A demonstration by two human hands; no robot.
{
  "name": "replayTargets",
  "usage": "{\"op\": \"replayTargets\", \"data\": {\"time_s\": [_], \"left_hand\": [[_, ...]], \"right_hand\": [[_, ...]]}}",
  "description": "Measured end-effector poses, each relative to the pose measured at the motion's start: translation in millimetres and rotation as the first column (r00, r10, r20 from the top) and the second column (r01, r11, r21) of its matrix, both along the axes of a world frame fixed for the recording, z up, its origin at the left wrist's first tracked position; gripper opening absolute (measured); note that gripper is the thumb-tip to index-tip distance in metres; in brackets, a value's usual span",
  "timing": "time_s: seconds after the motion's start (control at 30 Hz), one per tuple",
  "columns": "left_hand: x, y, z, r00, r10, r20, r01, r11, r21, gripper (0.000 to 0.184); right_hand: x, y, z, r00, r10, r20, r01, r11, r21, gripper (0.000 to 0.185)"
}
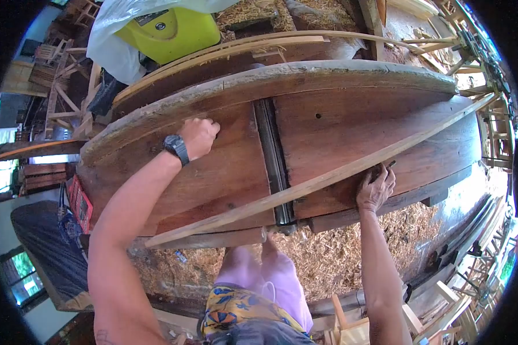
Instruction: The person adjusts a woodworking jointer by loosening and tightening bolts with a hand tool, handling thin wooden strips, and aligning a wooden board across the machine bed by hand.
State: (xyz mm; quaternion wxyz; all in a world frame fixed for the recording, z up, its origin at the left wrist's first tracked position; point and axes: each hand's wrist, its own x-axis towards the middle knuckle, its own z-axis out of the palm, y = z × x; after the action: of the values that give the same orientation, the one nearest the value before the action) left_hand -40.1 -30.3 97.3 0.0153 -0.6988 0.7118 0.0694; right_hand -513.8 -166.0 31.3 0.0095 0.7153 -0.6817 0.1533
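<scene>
A long, curved reddish-brown wooden panel (339, 138) lies before me, crossed by a dark metal bar (272, 155). My left hand (198, 138), with a black watch at the wrist, is closed over the panel's left part; something small and dark shows at its fingertips, too small to name. A thin wooden strip (328, 175) runs diagonally across panel and bar. Beside its lower edge, my right hand (376, 187) is bent around a small dark object (392, 164) that sticks out past the fingers.
A yellow-green case (175, 34) and clear plastic sheeting (116, 52) are beyond the panel. A red item (79, 204) rests at its left end. Wood shavings (339, 253) cover the floor around my legs. Wooden frames (454, 310) stand at the lower right.
</scene>
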Motion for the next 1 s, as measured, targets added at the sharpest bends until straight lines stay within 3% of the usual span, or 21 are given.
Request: {"op": "replayTargets", "data": {"time_s": [0.03,0.13,0.23,0.37,0.77,1.0], "left_hand": [[-0.5,-1.0,0.5,0.999,0.028,0.016,-0.029,0.998,0.054,0.044],[-8.3,-14.2,21.2,0.946,0.322,0.031,-0.324,0.941,0.098,0.041],[3.7,-15.1,31.4,0.904,0.428,0.004,-0.427,0.901,0.072,0.044],[3.5,-7.4,40.8,0.893,0.449,-0.01,-0.442,0.883,0.161,0.039],[3.1,22.2,25.1,0.86,0.484,-0.159,-0.459,0.872,0.171,0.031],[7.2,23.1,19.1,0.893,0.432,-0.129,-0.413,0.898,0.151,0.031]], "right_hand": [[0.7,0.6,1.2,1.0,-0.002,0.003,0.002,1.0,0.004,0.042],[0.2,-1.1,1.4,1.0,0.005,0.004,-0.005,1.0,0.002,0.043],[0.3,1.1,2.8,1.0,0.009,0.002,-0.009,1.0,0.018,0.044],[-1.9,0.4,-0.1,1.0,0.023,-0.002,-0.023,1.0,0.014,0.044],[-6.3,-2.1,-6.5,0.999,0.022,-0.027,-0.022,1.0,0.013,0.043],[-5.7,-3.0,-7.3,0.999,0.005,-0.048,-0.004,1.0,0.022,0.044]]}}
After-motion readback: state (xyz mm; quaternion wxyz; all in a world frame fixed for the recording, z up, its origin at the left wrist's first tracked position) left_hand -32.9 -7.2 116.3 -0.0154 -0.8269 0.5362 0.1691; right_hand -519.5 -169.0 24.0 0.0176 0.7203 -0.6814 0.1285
